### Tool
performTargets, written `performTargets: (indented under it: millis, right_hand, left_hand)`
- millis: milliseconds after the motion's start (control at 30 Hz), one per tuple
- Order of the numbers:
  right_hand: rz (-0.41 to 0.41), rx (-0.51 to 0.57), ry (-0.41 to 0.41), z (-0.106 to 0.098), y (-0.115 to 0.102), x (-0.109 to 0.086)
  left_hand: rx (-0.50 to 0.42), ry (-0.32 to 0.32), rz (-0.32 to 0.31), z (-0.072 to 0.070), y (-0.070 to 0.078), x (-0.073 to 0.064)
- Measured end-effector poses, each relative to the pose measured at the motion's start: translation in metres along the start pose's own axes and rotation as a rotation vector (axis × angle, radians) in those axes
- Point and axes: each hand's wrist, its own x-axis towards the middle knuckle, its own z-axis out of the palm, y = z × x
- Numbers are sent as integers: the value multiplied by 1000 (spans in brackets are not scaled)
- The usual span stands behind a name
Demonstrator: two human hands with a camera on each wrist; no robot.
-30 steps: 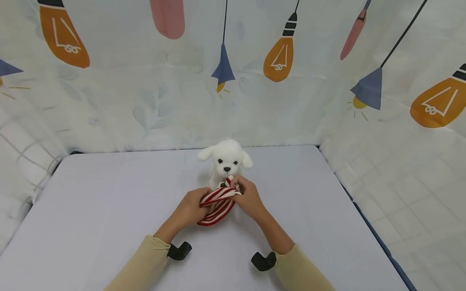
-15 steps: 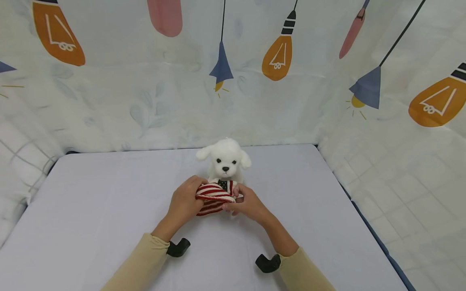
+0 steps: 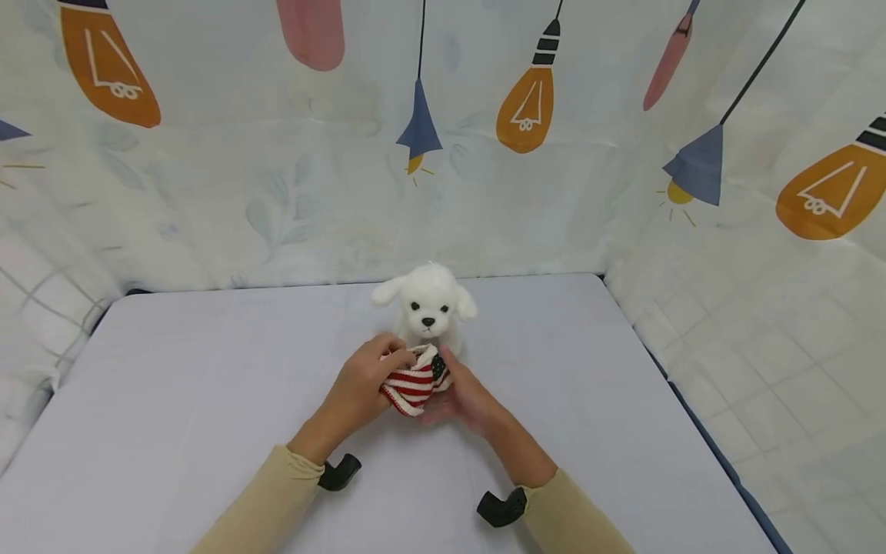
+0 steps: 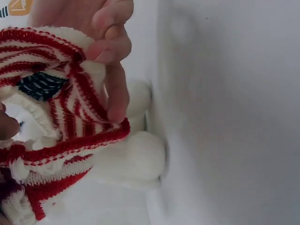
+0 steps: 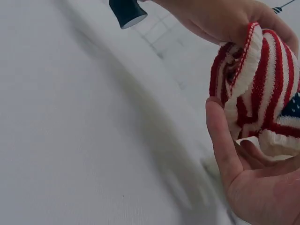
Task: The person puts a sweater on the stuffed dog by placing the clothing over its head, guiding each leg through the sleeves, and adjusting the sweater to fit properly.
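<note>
A small knitted sweater (image 3: 413,382), striped red and white with a dark blue starred patch, is held between my two hands. My left hand (image 3: 363,377) grips its left side, with the fingers bent over the neck edge. On the other side my right hand (image 3: 471,400) cups the sweater, thumb near the starred patch and fingers under the lower edge. One finger (image 5: 220,136) of that hand touches the knit border in the right wrist view. Directly behind sits a white plush dog (image 3: 429,300), its body partly hidden by the sweater and hands.
A white cloth covers the table (image 3: 208,369). A printed curtain (image 3: 332,177) with lamps and bulbs rises behind the table's back edge. Black curved pieces (image 3: 501,509) stick out at both sleeve cuffs.
The sweater has been turned in my hands, so its neck edge and starred patch now show toward the upper right. My right hand has changed its hold. The dog stays in place.
</note>
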Motion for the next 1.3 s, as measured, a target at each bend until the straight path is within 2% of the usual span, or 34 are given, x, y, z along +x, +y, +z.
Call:
performTargets:
  millis: [100,200,333,433,533,600,667,767,833,900,1000,1133,1200,1300]
  right_hand:
    - [-14,45,-11,2,0,0]
    - [-40,68,-17,3,-1,1]
    - [-122,98,14,4,-4,1]
    - [-210,123,54,4,-8,0]
    - [-265,126,82,4,-11,-2]
    - [-268,124,96,4,-12,-3]
    - [-270,112,99,4,-13,-4]
    - [-285,69,88,4,-14,-3]
    - [-295,7,81,3,-16,-3]
    - [-293,-73,79,3,-17,-3]
    - [-304,-213,59,3,-22,-5]
    - [-372,-369,9,7,-31,-11]
    - [-407,-422,-6,10,-35,-14]
    - [-438,-470,-18,12,-40,-17]
  left_hand:
    - [-37,-1,100,-1,1,0]
    - [-56,-4,160,0,1,-1]
    - [-80,-38,169,2,1,-3]
    - [-78,-87,141,3,0,-6]
    - [-112,-139,96,2,0,-11]
    - [-174,-155,61,1,0,-14]
    - [-239,-139,15,1,-1,-15]
    - [-299,-80,-74,2,-5,-15]
    - [-306,-50,-148,2,-8,-14]
    - [-319,-53,-222,3,-11,-14]
    - [-379,-104,-323,4,-14,-12]
    - [-500,-203,-431,7,-16,-9]
    - [-530,-242,-458,10,-16,-8]
    - [-534,-258,-486,14,-16,-7]
